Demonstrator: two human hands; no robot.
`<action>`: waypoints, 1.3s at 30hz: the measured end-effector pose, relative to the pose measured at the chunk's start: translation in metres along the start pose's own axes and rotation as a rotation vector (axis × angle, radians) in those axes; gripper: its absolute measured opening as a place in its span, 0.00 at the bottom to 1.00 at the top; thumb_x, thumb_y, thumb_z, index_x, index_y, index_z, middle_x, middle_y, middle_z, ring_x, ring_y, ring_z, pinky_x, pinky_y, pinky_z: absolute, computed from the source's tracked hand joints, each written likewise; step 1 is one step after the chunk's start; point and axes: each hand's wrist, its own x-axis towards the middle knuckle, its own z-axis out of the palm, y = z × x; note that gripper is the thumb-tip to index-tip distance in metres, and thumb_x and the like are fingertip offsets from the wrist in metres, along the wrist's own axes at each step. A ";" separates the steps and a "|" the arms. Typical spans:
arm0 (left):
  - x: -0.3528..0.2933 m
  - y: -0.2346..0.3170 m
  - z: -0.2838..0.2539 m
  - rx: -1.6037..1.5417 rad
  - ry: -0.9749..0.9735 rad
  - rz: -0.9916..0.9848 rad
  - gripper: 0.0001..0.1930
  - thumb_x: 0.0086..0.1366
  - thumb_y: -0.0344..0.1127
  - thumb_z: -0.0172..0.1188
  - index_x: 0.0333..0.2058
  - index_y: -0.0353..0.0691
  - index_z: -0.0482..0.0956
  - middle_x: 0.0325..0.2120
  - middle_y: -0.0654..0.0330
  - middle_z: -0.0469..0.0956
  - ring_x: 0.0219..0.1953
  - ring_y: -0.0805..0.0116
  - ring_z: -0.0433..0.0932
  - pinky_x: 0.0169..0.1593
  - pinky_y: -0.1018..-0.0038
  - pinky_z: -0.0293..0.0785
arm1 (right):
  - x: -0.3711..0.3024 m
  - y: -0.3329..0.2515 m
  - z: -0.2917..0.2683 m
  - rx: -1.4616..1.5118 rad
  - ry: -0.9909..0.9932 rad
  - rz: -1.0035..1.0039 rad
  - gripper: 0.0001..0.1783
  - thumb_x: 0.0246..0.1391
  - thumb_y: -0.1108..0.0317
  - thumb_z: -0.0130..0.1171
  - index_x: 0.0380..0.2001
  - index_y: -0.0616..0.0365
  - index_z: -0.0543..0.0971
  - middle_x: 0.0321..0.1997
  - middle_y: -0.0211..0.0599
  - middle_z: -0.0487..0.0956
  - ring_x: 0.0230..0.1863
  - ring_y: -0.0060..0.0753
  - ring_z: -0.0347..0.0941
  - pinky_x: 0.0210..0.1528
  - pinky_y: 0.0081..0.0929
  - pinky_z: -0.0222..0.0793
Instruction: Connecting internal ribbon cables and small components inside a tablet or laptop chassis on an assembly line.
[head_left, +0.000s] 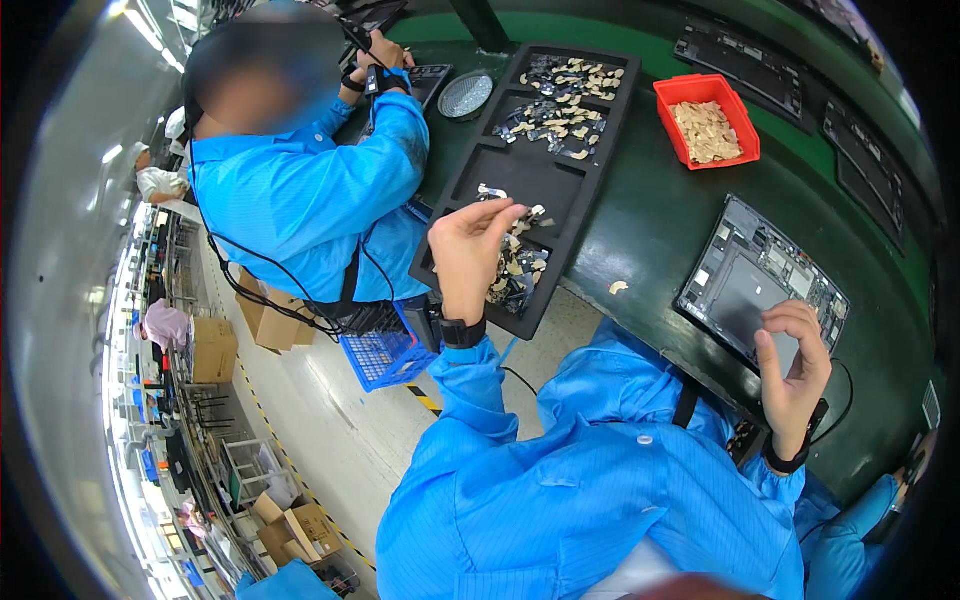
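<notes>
My left hand (pixel 468 258) is over the near end of a long black compartment tray (pixel 522 175), thumb and fingers pinched together. Whatever lies between those fingertips is too small to make out. Beneath them is a pile of small dark parts with cream tabs (pixel 520 268), which look like flex cables. My right hand (pixel 797 368) hovers at the near right edge of an opened tablet-like device (pixel 738 290), its thumb and curved fingers apart and nothing visible between them. Circuit boards and a dark flat panel show inside the device.
A red bin (pixel 702 88) of cream pieces stands on the green table (pixel 640 215). One loose cream piece (pixel 619 288) lies near the table edge. Dark device housings (pixel 745 72) line the far right. At left sits a co-worker in blue (pixel 300 200), near a round dish (pixel 466 95).
</notes>
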 end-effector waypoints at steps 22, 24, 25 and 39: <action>-0.084 0.077 0.147 -0.609 -0.488 -0.020 0.12 0.65 0.23 0.73 0.46 0.25 0.87 0.40 0.50 0.89 0.42 0.69 0.88 0.47 0.76 0.84 | 0.007 0.006 0.048 0.054 0.148 0.145 0.14 0.63 0.75 0.68 0.51 0.65 0.86 0.40 0.42 0.90 0.40 0.30 0.88 0.46 0.25 0.79; -0.089 0.075 0.150 -0.450 -0.477 0.151 0.10 0.63 0.22 0.74 0.43 0.28 0.89 0.41 0.50 0.90 0.43 0.66 0.89 0.49 0.73 0.84 | 0.005 0.010 0.044 0.492 0.209 0.400 0.12 0.67 0.73 0.66 0.50 0.69 0.85 0.42 0.39 0.90 0.44 0.23 0.86 0.49 0.22 0.78; -0.089 0.077 0.151 -0.376 -0.453 0.285 0.09 0.62 0.23 0.74 0.42 0.31 0.91 0.41 0.50 0.90 0.44 0.63 0.89 0.50 0.71 0.84 | 0.005 0.010 0.043 0.482 0.200 0.402 0.12 0.68 0.71 0.66 0.49 0.70 0.85 0.43 0.38 0.89 0.46 0.21 0.84 0.51 0.19 0.76; -0.071 0.091 0.145 -0.328 -0.653 0.469 0.11 0.63 0.24 0.71 0.44 0.31 0.89 0.40 0.49 0.90 0.40 0.62 0.91 0.44 0.71 0.85 | 0.010 0.019 0.028 0.664 0.072 0.363 0.09 0.69 0.73 0.64 0.45 0.69 0.86 0.42 0.40 0.89 0.44 0.25 0.85 0.53 0.23 0.78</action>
